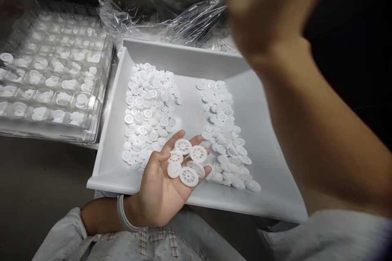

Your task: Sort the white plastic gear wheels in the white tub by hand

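Observation:
My left hand (pixel 162 189) is palm up over the near edge of the tray, fingers slightly curled, cradling several small white plastic wheels (pixel 189 176) with spoked centres. Raised at the upper right, close to the camera, my right hand (pixel 266 12) is smeared by motion and its fingertips cannot be made out. Beneath the hands is the light grey tray (pixel 186 102), which bears two heaps of similar parts. The left heap (pixel 150 110) has smaller discs, while the right heap (pixel 226 130) reaches down behind my left fingers.
Left of the tray stands a stack of clear compartment trays (pixel 61 85), its pockets filled with white parts. Crumpled clear plastic film (pixel 196 20) lies behind the grey tray. My right forearm (pixel 312 122) covers the tray's right side.

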{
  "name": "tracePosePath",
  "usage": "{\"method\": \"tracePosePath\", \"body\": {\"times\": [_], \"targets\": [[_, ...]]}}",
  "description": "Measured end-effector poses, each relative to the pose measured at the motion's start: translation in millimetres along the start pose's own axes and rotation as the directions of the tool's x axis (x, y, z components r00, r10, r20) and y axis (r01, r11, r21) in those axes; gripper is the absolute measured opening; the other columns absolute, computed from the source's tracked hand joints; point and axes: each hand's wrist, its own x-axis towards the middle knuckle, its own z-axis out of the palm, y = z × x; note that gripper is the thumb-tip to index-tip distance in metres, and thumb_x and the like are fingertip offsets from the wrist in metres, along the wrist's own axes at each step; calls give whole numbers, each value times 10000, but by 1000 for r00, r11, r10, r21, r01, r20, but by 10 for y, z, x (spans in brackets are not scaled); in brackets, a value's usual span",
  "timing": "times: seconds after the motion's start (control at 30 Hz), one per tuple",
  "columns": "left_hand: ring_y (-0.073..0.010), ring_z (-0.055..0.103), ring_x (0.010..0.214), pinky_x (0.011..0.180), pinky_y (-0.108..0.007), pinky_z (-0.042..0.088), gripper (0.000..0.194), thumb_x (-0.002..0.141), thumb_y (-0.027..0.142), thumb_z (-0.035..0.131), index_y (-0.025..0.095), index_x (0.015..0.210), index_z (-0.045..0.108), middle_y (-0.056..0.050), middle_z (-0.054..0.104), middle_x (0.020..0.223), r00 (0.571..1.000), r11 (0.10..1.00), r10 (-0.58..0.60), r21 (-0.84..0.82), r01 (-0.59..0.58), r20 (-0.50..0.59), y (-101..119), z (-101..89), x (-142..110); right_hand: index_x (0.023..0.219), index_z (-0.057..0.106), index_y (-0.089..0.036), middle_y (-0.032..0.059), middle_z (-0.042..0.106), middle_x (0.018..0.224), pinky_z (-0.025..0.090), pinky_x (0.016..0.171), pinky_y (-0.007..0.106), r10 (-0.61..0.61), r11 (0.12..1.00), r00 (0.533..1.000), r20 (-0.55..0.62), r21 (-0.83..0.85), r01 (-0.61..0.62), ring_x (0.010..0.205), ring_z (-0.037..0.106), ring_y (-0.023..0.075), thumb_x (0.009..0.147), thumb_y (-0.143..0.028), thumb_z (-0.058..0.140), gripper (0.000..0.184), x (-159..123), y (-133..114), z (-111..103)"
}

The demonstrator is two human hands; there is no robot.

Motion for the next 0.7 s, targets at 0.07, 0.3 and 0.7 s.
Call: {"method": "tracePosePath", "body": {"times": [0.07, 0.3, 0.7], "targets": [[-220, 676, 1167, 1001, -370, 523, 343, 955, 270, 468, 236, 1242, 652, -74, 687, 1319, 999, 1000, 25, -6, -25, -21, 13, 7, -6, 1172, 711, -95, 123, 690, 1178, 523, 938, 438, 124, 991, 992, 23, -59, -122, 1119, 645, 314, 1032, -408, 451, 430, 56, -1, 119], [-210, 688, 1158, 1002, -361, 542, 418, 1009, 347, 341, 265, 1288, 642, -35, 740, 1164, 987, 993, -103, 50, 110, -121, 45, 11, 24, 1265, 590, -93, 216, 612, 1306, 563, 874, 428, -289, 948, 955, 66, -120, 295, 1227, 596, 298, 1023, -509, 479, 494, -1539, -794, 296], [-255, 640, 1218, 1173, -432, 404, 653, 1041, 406, 159, 106, 952, 732, -130, 743, 984, 963, 945, -269, 197, 263, 5, -23, -40, 3, 815, 605, -166, 10, 587, 645, 456, 558, 258, -292, 951, 952, 90, -82, 300, 618, 522, 124, 971, -127, 504, 190, -1900, -767, 384]]}}
